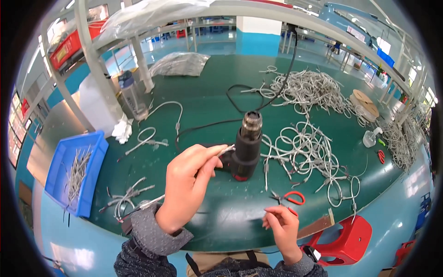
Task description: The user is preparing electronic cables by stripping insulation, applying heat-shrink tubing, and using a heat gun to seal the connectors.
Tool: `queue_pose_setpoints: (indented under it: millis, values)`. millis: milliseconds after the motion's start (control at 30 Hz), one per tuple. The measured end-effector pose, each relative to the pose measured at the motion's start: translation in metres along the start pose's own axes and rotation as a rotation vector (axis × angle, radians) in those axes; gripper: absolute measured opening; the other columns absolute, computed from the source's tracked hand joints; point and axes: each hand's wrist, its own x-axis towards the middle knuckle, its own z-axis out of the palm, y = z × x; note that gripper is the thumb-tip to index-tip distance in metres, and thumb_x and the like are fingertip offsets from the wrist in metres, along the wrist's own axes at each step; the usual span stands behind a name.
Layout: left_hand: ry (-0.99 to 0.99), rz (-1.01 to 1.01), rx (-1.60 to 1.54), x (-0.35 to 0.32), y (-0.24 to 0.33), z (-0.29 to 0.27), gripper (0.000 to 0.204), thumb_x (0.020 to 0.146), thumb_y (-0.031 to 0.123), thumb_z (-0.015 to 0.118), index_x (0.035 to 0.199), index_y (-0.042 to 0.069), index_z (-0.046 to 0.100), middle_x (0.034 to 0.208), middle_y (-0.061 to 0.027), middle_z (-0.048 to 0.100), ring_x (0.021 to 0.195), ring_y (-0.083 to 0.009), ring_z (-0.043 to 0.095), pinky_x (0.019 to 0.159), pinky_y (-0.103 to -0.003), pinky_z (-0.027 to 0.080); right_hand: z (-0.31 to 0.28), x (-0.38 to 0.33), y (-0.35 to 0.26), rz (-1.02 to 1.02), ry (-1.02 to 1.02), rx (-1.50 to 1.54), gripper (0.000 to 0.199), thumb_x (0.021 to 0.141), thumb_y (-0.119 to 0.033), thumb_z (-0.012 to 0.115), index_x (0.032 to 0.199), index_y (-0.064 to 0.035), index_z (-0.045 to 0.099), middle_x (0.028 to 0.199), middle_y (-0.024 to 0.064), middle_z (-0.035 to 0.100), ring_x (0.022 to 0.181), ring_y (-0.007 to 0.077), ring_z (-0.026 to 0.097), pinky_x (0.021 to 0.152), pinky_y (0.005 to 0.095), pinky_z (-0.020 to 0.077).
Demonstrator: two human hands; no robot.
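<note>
The left hand (187,187), left of centre, pinches a wire (227,150) between thumb and fingertips. Only its short end shows beyond them: thin, pale grey, pointing right, close against the black heat gun (247,152), whose metal nozzle points up. The right hand (284,231), at the near edge, has its fingers loosely curled; whether they hold anything I cannot tell. Just beyond it lie red-handled cutters (294,198). Grey looped cables (302,150) spread farther right.

A black heat gun (247,152) stands nozzle-up beside the tip of a grey cable (227,150).
</note>
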Motion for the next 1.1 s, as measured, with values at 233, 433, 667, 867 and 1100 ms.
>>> queue_pose_setpoints:
  millis: [233, 433, 667, 867, 1100]
  values:
    - [0.146, -0.048, -0.134, 0.049, -0.026, 0.024, 0.013, 0.084, -0.002, 0.059, 0.097, -0.001, 0.064, 0.077, -0.0084, 0.060, 0.066, -0.0170, 0.056, 0.058, -0.027, 0.045, -0.049, 0.011, 0.008, -0.025, 0.170, -0.227, 0.014, 0.083, 0.005, 0.055, 0.096, 0.0027, 0.059, 0.081, 0.0092, 0.061, 0.064, 0.0148, 0.060, 0.057, 0.0226, 0.0470]
    - [0.176, 0.115, 0.017, 0.068, -0.041, 0.038, 0.010, 0.081, -0.002, 0.062, 0.091, -0.001, 0.063, 0.080, -0.0091, 0.061, 0.068, -0.0181, 0.057, 0.060, -0.027, 0.045, -0.059, 0.025, -0.003, -0.260, -0.087, -1.073, 0.035, 0.069, 0.006, 0.061, 0.104, -0.0010, 0.058, 0.096, 0.0131, 0.056, 0.088, 0.0288, 0.054, 0.076, 0.0351, 0.0456]
    - [0.156, 0.106, 0.000, 0.074, -0.049, 0.046, 0.010, 0.081, -0.003, 0.062, 0.090, -0.002, 0.063, 0.082, -0.0096, 0.061, 0.070, -0.0193, 0.057, 0.061, -0.028, 0.046, -0.065, 0.034, 0.010, -0.040, -0.272, -1.095, 0.047, 0.065, 0.006, 0.061, 0.110, -0.0043, 0.057, 0.100, 0.0138, 0.051, 0.097, 0.0334, 0.046, 0.084, 0.0406, 0.0405]
    - [0.142, 0.065, -0.060, 0.073, -0.050, 0.044, 0.009, 0.081, -0.003, 0.062, 0.090, -0.002, 0.063, 0.083, -0.0100, 0.061, 0.072, -0.0199, 0.058, 0.063, -0.028, 0.046, -0.062, 0.042, 0.006, -0.146, -0.174, -1.226, 0.049, 0.063, 0.006, 0.061, 0.111, -0.0061, 0.058, 0.090, 0.0114, 0.051, 0.093, 0.0322, 0.049, 0.082, 0.0409, 0.0411]
    - [0.138, 0.060, -0.086, 0.073, -0.048, 0.043, 0.009, 0.081, -0.002, 0.062, 0.090, -0.002, 0.063, 0.083, -0.0101, 0.062, 0.072, -0.0203, 0.058, 0.064, -0.029, 0.046, -0.074, 0.050, -0.013, -0.105, -0.307, -1.119, 0.051, 0.061, 0.005, 0.062, 0.111, -0.0059, 0.059, 0.087, 0.0122, 0.056, 0.071, 0.0256, 0.055, 0.064, 0.0336, 0.0466]
